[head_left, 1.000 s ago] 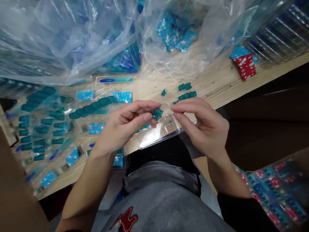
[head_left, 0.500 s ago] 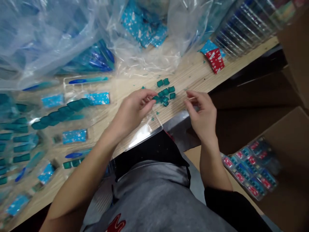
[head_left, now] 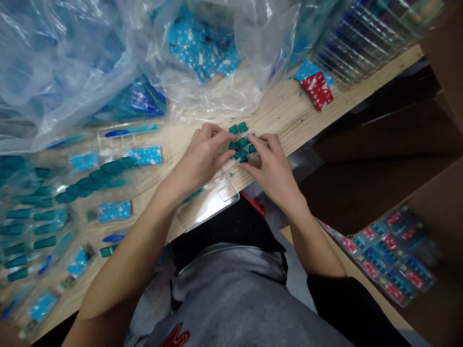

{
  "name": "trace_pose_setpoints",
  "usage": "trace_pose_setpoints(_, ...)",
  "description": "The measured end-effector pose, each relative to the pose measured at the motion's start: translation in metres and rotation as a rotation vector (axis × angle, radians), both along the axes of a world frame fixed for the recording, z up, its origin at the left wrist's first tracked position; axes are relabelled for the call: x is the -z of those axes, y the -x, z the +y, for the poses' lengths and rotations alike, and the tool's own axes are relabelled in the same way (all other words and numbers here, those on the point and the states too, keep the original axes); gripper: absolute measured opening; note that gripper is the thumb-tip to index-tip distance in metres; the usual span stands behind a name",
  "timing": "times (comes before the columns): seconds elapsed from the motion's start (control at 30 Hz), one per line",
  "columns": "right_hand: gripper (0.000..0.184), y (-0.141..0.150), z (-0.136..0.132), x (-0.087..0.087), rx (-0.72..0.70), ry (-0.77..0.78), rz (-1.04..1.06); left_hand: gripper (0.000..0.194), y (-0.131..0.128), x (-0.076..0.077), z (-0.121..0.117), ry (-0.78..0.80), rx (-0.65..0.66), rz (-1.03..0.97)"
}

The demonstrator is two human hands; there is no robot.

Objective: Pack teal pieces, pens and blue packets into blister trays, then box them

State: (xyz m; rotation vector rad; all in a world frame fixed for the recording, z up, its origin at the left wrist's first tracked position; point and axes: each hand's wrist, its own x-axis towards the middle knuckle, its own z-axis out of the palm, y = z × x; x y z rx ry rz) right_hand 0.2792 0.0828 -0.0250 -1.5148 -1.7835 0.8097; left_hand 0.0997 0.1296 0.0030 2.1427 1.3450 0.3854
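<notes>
A cluster of small, translucent teal square pieces (head_left: 242, 141) lies on the wooden tabletop between my two hands. From the left, the thumb and forefinger of my left hand (head_left: 204, 156) close around a piece at the cluster's edge. My right hand (head_left: 271, 166) reaches in from the other side, its thumb and forefinger apart at the cluster's right edge, partly covering some pieces. Below my left hand, a clear plastic tray (head_left: 227, 193) lies at the table's front edge, partly hidden by that hand, with a teal strip in it.
Filled clear trays with blue-patterned packets (head_left: 115, 211) spread over the left of the table. Large plastic bags (head_left: 217, 99) lie at the back. A red patterned packet (head_left: 318, 91) sits near stacked clear trays (head_left: 361, 43). Packed trays (head_left: 388, 255) lie in a cardboard box (head_left: 430, 197) at right.
My right hand has moved left to the teal pieces, where it was apart from them before. The left hand stays beside the cluster. The view has shifted slightly.
</notes>
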Motion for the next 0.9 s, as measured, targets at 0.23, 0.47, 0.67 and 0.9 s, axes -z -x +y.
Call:
trace_pose_setpoints(0.23, 0.064, -0.009, 0.005, 0.004, -0.023, 0.048, 0.07, 0.048, 0.001, -0.013, 0.007, -0.008, 0.096, 0.034)
trace_pose_setpoints(0.47, 0.046, -0.009, 0.021, 0.005, -0.047, 0.067, -0.12, 0.078, 0.005, 0.006, 0.017, 0.008, 0.009, 0.278)
trace_pose_setpoints(0.67, 0.028, 0.009, 0.041, -0.001, -0.032, 0.137, -0.168, 0.078, -0.011, 0.004, 0.033, 0.132, -0.009, 0.335)
trace_pose_setpoints(0.9, 0.035, 0.033, 0.058, -0.01, -0.025, 0.267, 0.039, 0.053, -0.005, 0.004, 0.043, 0.192, -0.066, 0.142)
